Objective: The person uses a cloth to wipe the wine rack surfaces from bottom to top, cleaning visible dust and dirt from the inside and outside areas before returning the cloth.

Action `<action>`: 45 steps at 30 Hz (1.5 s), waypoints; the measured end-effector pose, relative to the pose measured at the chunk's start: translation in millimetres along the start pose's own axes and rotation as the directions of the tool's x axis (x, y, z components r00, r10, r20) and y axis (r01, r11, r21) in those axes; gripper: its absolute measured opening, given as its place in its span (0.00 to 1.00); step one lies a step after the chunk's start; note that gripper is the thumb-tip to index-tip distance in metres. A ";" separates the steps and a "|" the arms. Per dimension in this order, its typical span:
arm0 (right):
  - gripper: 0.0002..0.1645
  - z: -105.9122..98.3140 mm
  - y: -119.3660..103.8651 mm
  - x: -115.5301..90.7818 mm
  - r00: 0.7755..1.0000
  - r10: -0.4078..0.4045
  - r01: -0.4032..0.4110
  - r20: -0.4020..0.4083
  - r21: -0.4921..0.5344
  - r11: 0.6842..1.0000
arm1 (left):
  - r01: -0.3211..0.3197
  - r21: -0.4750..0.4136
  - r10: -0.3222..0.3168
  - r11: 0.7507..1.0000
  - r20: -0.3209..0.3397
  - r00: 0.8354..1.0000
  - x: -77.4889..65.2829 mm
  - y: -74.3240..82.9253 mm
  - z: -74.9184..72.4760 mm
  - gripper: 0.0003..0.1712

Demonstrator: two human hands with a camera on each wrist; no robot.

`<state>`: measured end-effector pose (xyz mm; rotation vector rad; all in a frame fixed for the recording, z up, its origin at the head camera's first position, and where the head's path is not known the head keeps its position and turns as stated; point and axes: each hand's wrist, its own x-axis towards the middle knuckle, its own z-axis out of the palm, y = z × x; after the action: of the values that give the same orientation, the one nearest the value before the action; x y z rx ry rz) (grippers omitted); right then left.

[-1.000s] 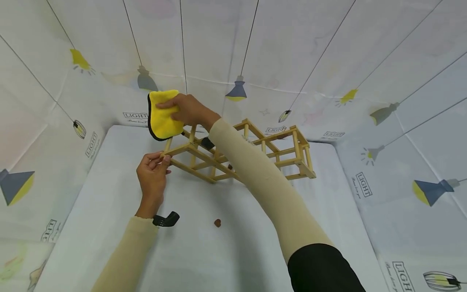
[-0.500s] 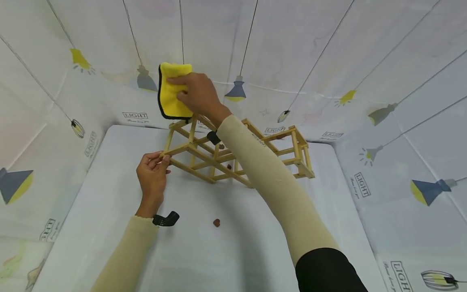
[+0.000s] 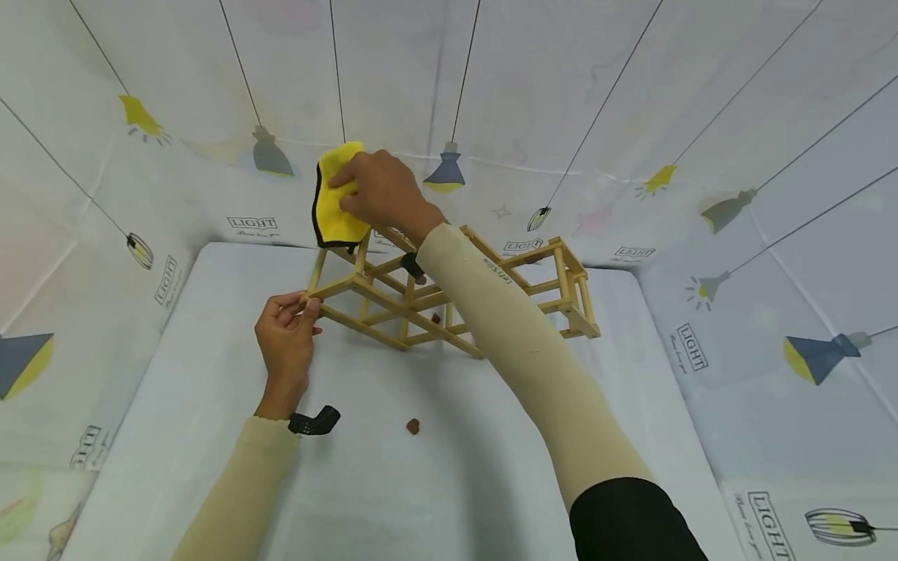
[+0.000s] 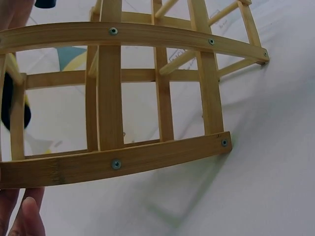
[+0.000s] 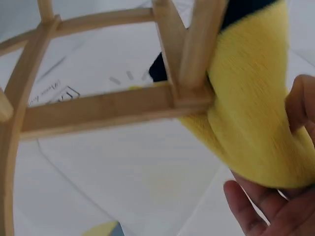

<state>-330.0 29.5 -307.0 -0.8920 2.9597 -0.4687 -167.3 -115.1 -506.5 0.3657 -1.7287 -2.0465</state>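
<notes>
Presumably light yet stiff, the rack point(image 4: 110, 98) extends rightward from the left hand point(image 3: 286, 343), which pinches one corner, a sound place to hold, while the right hand point(image 3: 387, 195) grips a soft cloth point(image 3: 338, 218) at another.

From my left grip point(image 3: 286, 339), I log room to pass over the near table point(image 3: 365, 499), one small brown piece point(image 3: 413, 426) lying there, with the wooden rack point(image 3: 393, 302) barring the way ahead and my right sleeve point(image 3: 522, 351) slanting across the right.
</notes>
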 end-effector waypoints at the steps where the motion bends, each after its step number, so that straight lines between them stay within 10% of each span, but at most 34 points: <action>1: 0.24 -3.3 -0.4 -1.3 0.999 0.006 -0.006 -0.035 -0.007 1.000 | 0.000 -0.009 0.000 1.000 -0.003 1.000 0.2 -0.1 -0.4 0.21; 9: 0.31 13.8 -12.7 -8.5 0.985 -0.136 0.142 -0.106 0.054 0.988 | -0.025 -0.042 0.025 0.999 -0.014 1.000 -0.9 -0.1 2.8 0.21; 16: 0.30 42.4 -15.3 -15.0 0.976 -0.192 0.195 0.101 -0.018 0.981 | -0.016 -0.034 0.016 0.999 0.004 1.000 -4.8 -1.7 10.3 0.22; 24: 0.30 37.0 -22.9 -18.5 0.892 -0.286 0.293 0.352 0.033 0.956 | -0.020 -0.058 0.020 0.998 -0.012 1.000 -6.1 -0.4 10.9 0.22; 33: 0.36 36.1 -27.6 -25.4 0.967 -0.218 0.236 0.134 -0.140 0.962 | -0.019 -0.038 0.015 0.999 -0.094 0.995 -10.2 1.9 15.9 0.22; 41: 0.29 39.0 -29.6 -23.3 0.875 -0.272 0.281 0.400 0.037 0.959 | -0.063 -0.031 0.057 0.998 -0.155 0.986 -12.6 1.4 19.5 0.21; 45: 0.31 31.3 -32.8 -20.7 0.886 -0.292 0.274 0.361 0.101 0.956 | -0.069 -0.028 0.064 0.997 -0.162 0.985 -12.7 0.7 19.2 0.20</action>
<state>-291.9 6.0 -328.9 -1.2578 2.4763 -0.3255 -165.1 -92.4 -503.2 0.4442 -1.5867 -1.9402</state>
